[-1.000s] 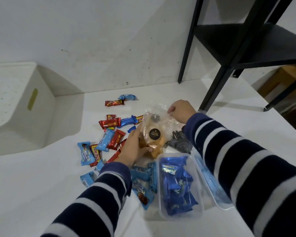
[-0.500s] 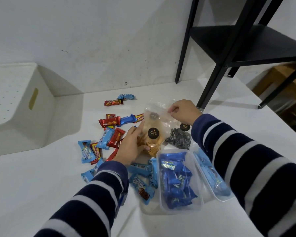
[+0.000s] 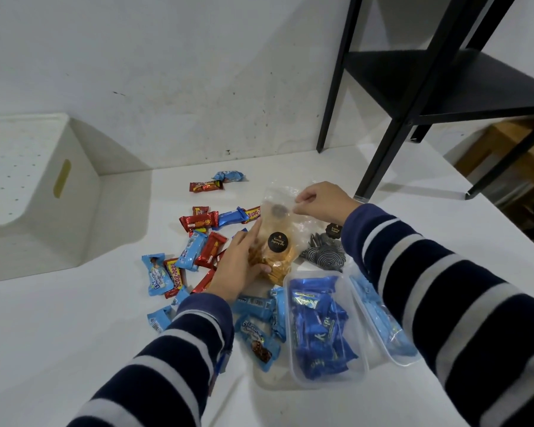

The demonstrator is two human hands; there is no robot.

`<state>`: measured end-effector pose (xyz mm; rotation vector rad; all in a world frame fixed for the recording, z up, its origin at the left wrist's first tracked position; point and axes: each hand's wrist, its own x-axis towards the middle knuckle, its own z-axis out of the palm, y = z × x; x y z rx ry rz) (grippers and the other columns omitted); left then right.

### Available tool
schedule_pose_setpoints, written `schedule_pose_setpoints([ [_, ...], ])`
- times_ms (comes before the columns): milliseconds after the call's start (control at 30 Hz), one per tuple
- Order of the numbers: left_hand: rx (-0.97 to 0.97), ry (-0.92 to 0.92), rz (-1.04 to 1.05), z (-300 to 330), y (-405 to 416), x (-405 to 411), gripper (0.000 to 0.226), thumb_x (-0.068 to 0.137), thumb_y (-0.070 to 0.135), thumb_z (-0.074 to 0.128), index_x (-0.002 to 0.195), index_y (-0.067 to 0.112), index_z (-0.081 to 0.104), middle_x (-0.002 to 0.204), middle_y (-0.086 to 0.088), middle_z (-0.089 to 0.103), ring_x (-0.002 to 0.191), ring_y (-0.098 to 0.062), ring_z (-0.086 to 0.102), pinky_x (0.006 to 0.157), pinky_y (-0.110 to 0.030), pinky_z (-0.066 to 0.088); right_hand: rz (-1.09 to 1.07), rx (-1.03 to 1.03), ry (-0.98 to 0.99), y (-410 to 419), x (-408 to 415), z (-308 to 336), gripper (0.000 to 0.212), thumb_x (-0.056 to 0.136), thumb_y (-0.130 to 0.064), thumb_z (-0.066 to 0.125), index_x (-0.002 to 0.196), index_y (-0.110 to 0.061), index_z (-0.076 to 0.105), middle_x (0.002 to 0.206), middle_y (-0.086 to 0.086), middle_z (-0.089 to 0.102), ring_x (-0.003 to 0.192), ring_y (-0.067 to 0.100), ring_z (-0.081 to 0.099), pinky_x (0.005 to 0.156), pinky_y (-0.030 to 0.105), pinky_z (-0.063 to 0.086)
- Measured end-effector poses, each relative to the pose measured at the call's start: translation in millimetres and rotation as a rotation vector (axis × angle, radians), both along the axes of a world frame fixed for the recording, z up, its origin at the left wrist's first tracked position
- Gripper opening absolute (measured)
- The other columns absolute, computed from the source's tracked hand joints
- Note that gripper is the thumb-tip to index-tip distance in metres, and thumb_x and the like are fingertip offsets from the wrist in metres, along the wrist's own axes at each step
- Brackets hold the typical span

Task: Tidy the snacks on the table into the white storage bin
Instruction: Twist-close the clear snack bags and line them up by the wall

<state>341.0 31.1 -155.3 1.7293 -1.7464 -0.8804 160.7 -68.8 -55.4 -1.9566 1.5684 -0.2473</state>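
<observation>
A clear bag of golden chips with a round black label stands upright in the middle of the white table. My left hand grips its lower left side. My right hand pinches the bag's top right corner. Several red and blue snack packets lie scattered to the left of the bag. The white storage bin stands at the far left with a yellow-lined handle slot.
A clear tub of blue wrapped snacks and a second tub sit near my right arm. A bag of black spiral snacks lies behind them. A black shelf frame stands at the back right.
Both hands have lifted the chip bag more upright. My right hand has moved slightly left along its top edge.
</observation>
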Motion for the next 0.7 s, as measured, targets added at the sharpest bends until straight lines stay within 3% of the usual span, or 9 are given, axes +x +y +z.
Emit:
schedule_pose_setpoints([
  [133, -0.001, -0.016, 0.007, -1.5, -0.1, -0.2, 0.101, 0.077, 0.016, 0.076, 0.149, 0.039, 0.009, 0.134, -0.002, 0.043, 0.12, -0.018, 0.046, 0.105, -0.033, 0.039, -0.044, -0.072, -0.018, -2.1, 8.8, -1.9, 0.01, 0.086, -0.019, 0.067, 0.093, -0.015, 0.073, 0.097, -0.002, 0.068, 0.087, 0.012, 0.06, 0.081, 0.025, 0.046],
  [300, 0.005, -0.012, -0.003, 0.0, 0.4, -0.3, 0.102, 0.076, 0.019, 0.077, 0.149, 0.038, 0.009, 0.135, -0.002, 0.042, 0.121, -0.019, 0.046, 0.106, -0.039, 0.04, -0.06, -0.081, 0.03, -4.1, 10.3, -7.2, 0.01, 0.089, -0.018, 0.062, 0.09, -0.017, 0.071, 0.102, 0.0, 0.07, 0.087, 0.014, 0.059, 0.085, 0.029, 0.049],
  [433, -0.002, -0.012, 0.001, 1.4, 1.5, -0.6, 0.101, 0.076, 0.016, 0.076, 0.15, 0.034, 0.01, 0.132, 0.0, 0.044, 0.113, -0.012, 0.046, 0.099, -0.024, 0.038, -0.028, -0.036, -0.017, -2.6, 17.9, -5.4, 0.017, 0.088, -0.02, 0.062, 0.103, -0.014, 0.069, 0.106, -0.001, 0.065, 0.094, 0.013, 0.056, 0.083, 0.024, 0.044],
  [533, -0.026, -0.014, -0.007, 1.1, 2.6, -0.6, 0.099, 0.077, 0.014, 0.076, 0.15, 0.033, 0.012, 0.13, 0.0, 0.045, 0.106, -0.007, 0.043, 0.093, -0.02, 0.035, -0.038, -0.067, -0.041, -1.9, 24.2, -2.7, 0.014, 0.09, -0.017, 0.06, 0.098, -0.014, 0.071, 0.104, 0.0, 0.067, 0.093, 0.013, 0.057, 0.081, 0.023, 0.042],
  [700, -0.039, 0.003, -0.008, 0.0, 3.4, 0.9, 0.098, 0.077, 0.011, 0.075, 0.151, 0.031, 0.014, 0.128, 0.001, 0.045, 0.106, -0.004, 0.042, 0.094, -0.019, 0.035, -0.066, -0.048, 0.023, -2.7, 29.1, -5.5, 0.007, 0.089, -0.022, 0.059, 0.089, -0.025, 0.065, 0.098, -0.006, 0.062, 0.099, 0.017, 0.058, 0.095, 0.037, 0.047],
])
